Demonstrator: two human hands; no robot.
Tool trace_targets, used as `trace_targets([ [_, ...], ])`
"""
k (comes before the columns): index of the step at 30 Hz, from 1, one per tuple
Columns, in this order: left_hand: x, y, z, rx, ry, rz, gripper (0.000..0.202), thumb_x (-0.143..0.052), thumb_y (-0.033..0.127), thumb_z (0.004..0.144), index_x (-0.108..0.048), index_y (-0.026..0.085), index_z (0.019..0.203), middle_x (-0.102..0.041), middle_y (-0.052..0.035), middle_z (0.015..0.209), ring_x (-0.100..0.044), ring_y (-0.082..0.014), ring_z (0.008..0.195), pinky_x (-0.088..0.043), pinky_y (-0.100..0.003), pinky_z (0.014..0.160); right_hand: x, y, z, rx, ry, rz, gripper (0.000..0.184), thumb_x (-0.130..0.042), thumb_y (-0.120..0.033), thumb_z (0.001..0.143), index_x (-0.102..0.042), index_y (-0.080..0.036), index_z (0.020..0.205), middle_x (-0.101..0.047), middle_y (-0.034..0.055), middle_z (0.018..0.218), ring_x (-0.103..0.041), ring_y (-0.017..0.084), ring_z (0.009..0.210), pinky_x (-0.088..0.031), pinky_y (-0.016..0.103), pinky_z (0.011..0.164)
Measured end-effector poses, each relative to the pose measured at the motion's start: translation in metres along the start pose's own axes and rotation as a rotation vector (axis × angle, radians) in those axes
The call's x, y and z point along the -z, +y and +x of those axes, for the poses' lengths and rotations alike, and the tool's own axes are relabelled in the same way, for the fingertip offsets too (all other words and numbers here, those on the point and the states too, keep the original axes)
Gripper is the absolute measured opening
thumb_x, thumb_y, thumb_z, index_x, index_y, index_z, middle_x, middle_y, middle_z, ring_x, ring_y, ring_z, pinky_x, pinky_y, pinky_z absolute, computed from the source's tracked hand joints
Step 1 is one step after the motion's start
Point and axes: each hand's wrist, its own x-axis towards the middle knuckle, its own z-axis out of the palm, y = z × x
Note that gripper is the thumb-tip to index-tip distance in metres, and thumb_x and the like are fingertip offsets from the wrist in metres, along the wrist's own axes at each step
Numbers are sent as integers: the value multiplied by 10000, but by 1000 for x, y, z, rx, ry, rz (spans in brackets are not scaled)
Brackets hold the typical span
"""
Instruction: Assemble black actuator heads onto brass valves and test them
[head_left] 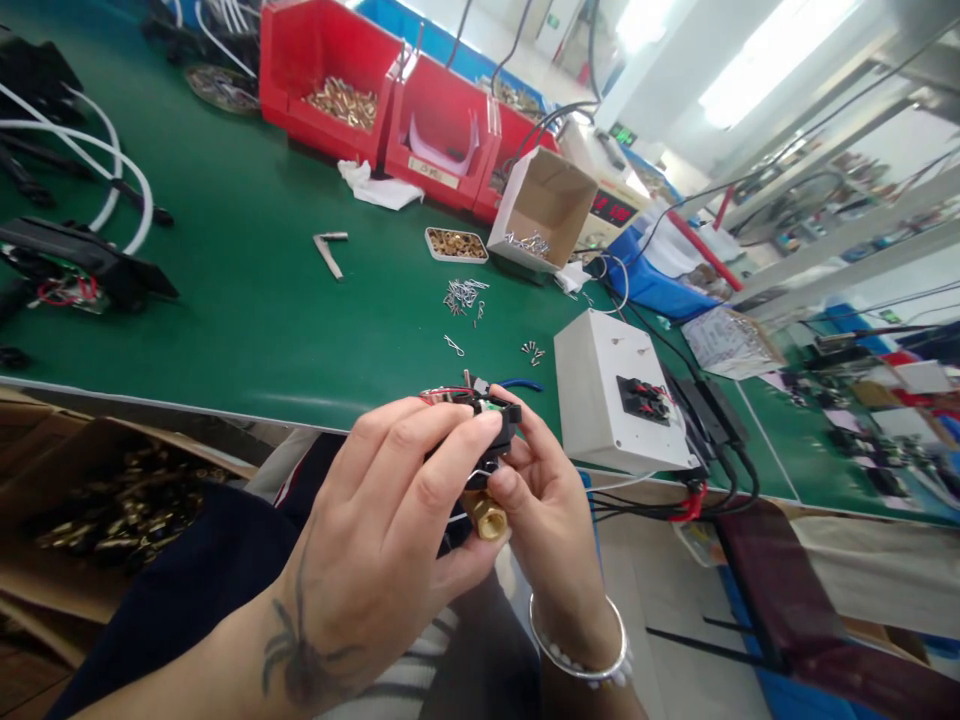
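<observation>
Both hands hold one small assembly in front of the green table's near edge: a black valve body (pixel 496 432) with red wires on top and a brass fitting (pixel 489 518) at its base. My left hand (pixel 390 520) wraps its fingers over the black body from the left. From the right, my right hand (pixel 544 500) pinches the same part, thumb near the brass fitting. A thin metal clip shows between the fingers.
Loose metal clips (pixel 465 293) lie scattered on the green table (pixel 247 300). Behind them stand red bins (pixel 330 75), an open cardboard box (pixel 544 205) and a tray of brass parts (pixel 456 243). A white test box (pixel 619 395) with cables sits right. A carton of brass fittings (pixel 120 505) is lower left.
</observation>
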Motion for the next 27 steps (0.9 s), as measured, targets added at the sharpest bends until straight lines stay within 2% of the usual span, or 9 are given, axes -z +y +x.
trace_targets([
  [5,-1,4,-2,-13,-16,52,475,-739,173,826,-541,19,1229,-635,-143,1191,-573,-276,1169,-457,-373,1091,-2,7,0,9,19,91,535,-794,-396,839,-602,-294,1328,-752,25,1156,-713,186,1059,-598,292,891],
  [9,-2,3,0,-23,-31,56,494,-760,158,796,-539,38,1221,-636,-134,1203,-578,-261,1174,-453,-359,1097,-5,9,-1,-1,49,162,514,-813,-359,827,-619,-282,1296,-762,5,1062,-719,159,1017,-593,259,890],
  [14,-5,-4,4,91,-87,-63,403,-709,151,801,-570,51,1166,-669,-136,1189,-595,-220,1163,-433,-317,1109,-5,11,4,-83,-10,297,605,-782,-347,859,-505,-295,1394,-755,26,1145,-720,201,1085,-594,356,959],
  [17,-9,-5,3,131,-89,-87,379,-697,141,793,-576,56,1142,-674,-141,1172,-597,-213,1159,-430,-312,1108,-4,13,7,-109,-52,333,565,-766,-333,874,-507,-283,1373,-741,42,1209,-719,214,1099,-597,379,964],
  [23,-18,-2,1,143,-67,-49,413,-712,128,795,-548,98,1173,-647,-128,1203,-567,-208,1218,-413,-327,1138,-1,16,10,-121,-18,353,555,-780,-336,862,-517,-283,1348,-735,50,1228,-717,215,1102,-607,330,911],
  [27,-22,-9,4,153,-112,-113,527,-743,150,788,-518,140,1264,-640,-105,1236,-583,-212,1219,-458,-362,1129,3,15,14,-136,42,331,569,-777,-372,863,-512,-275,1357,-742,51,1215,-696,221,1153,-555,375,1021],
])
